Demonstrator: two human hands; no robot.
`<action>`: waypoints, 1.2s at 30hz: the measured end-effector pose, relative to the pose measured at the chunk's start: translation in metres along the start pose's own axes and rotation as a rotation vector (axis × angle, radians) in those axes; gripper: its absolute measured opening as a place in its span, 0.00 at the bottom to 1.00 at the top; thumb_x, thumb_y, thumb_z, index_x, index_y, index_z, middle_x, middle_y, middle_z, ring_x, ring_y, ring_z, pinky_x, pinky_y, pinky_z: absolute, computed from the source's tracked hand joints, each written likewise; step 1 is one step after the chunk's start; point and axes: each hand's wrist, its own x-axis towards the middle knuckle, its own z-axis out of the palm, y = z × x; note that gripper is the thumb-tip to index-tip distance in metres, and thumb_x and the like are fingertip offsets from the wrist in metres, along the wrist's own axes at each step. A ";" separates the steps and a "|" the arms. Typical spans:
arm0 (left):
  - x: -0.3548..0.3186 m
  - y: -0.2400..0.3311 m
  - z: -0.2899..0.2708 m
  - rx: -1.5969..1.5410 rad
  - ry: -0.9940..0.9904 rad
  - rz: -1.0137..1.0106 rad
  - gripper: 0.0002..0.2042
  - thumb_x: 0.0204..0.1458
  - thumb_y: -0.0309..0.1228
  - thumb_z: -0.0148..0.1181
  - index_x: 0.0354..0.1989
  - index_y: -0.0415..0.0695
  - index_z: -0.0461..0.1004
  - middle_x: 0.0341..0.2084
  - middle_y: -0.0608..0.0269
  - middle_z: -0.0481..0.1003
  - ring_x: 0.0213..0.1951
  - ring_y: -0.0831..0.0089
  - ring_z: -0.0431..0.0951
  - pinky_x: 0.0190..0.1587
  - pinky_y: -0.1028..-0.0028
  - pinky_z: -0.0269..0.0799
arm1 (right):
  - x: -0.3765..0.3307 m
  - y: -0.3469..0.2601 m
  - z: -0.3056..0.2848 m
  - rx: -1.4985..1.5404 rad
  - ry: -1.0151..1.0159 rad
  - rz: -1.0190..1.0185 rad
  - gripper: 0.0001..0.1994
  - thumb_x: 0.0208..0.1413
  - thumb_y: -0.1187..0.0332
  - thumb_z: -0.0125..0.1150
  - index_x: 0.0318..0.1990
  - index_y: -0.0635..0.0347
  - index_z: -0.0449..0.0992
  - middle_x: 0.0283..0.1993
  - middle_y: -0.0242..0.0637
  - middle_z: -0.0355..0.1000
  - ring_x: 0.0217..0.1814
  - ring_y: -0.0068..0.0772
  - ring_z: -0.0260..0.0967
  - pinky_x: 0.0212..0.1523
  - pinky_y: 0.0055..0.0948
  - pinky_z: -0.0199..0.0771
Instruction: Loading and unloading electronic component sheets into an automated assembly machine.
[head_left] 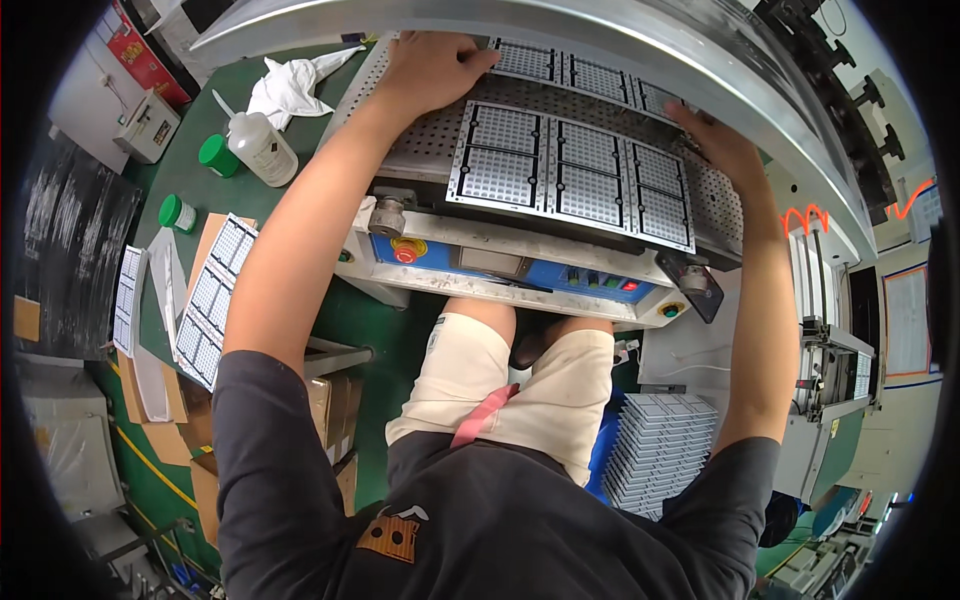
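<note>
The left hand [432, 62] lies flat, fingers spread, on the far-left end of the upper panel [580, 75], and the right hand [715, 140] presses the panel's right end under the raised lid [640, 45]; neither closes around anything, though the right fingertips are partly hidden. Both arms reach forward, nearly straight, over the perforated bed [425, 140] and the nearer panel [570, 175]. The panels look thin, stiff and light, likely easy to flex or scratch, so they are best taken by their bare edges; a bottle [262, 147] stands on the green table [200, 180] to the left.
</note>
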 end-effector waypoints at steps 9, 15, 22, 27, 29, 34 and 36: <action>0.005 -0.003 -0.006 0.000 -0.185 -0.032 0.23 0.53 0.58 0.55 0.34 0.51 0.84 0.31 0.62 0.81 0.45 0.59 0.77 0.53 0.53 0.60 | -0.012 -0.002 -0.012 0.020 -0.152 0.364 0.24 0.53 0.45 0.65 0.30 0.61 0.76 0.22 0.27 0.66 0.25 0.18 0.62 0.29 0.22 0.65; 0.001 0.025 -0.016 -0.021 -0.179 -0.103 0.23 0.54 0.51 0.60 0.28 0.39 0.78 0.21 0.61 0.77 0.28 0.68 0.76 0.38 0.71 0.70 | -0.004 0.021 -0.004 0.151 -0.072 0.149 0.22 0.54 0.47 0.65 0.34 0.61 0.77 0.22 0.29 0.69 0.24 0.21 0.64 0.27 0.23 0.67; 0.011 0.014 -0.022 -0.010 -0.273 -0.052 0.22 0.57 0.47 0.58 0.25 0.37 0.76 0.25 0.55 0.74 0.31 0.63 0.75 0.40 0.71 0.68 | 0.007 0.020 -0.001 -0.153 -0.233 0.324 0.21 0.58 0.51 0.62 0.42 0.63 0.75 0.23 0.29 0.68 0.25 0.21 0.63 0.25 0.24 0.65; 0.001 -0.004 -0.023 0.223 -0.202 0.003 0.21 0.57 0.50 0.56 0.39 0.42 0.80 0.31 0.57 0.80 0.40 0.61 0.78 0.49 0.66 0.67 | 0.004 0.015 -0.005 -0.328 0.064 -0.182 0.12 0.56 0.63 0.54 0.40 0.61 0.77 0.42 0.52 0.74 0.45 0.47 0.71 0.50 0.42 0.70; -0.007 -0.006 -0.033 0.124 -0.031 0.217 0.18 0.63 0.41 0.51 0.47 0.38 0.75 0.42 0.52 0.77 0.46 0.61 0.76 0.54 0.65 0.65 | -0.024 0.031 -0.021 -0.173 0.130 -0.045 0.14 0.55 0.59 0.56 0.42 0.59 0.78 0.42 0.50 0.74 0.45 0.48 0.71 0.50 0.44 0.69; -0.114 0.072 -0.097 -0.224 0.221 -0.173 0.14 0.66 0.32 0.42 0.50 0.34 0.67 0.49 0.53 0.70 0.53 0.63 0.67 0.61 0.67 0.58 | -0.133 -0.056 -0.053 0.385 0.572 0.330 0.15 0.61 0.56 0.60 0.39 0.61 0.76 0.22 0.23 0.64 0.22 0.14 0.57 0.24 0.20 0.60; -0.160 0.086 -0.115 -0.334 0.312 -0.079 0.13 0.64 0.34 0.45 0.45 0.35 0.68 0.46 0.51 0.70 0.51 0.61 0.68 0.59 0.64 0.59 | -0.175 -0.086 -0.032 0.669 0.418 0.301 0.13 0.64 0.60 0.55 0.43 0.63 0.75 0.27 0.25 0.68 0.25 0.14 0.61 0.26 0.19 0.64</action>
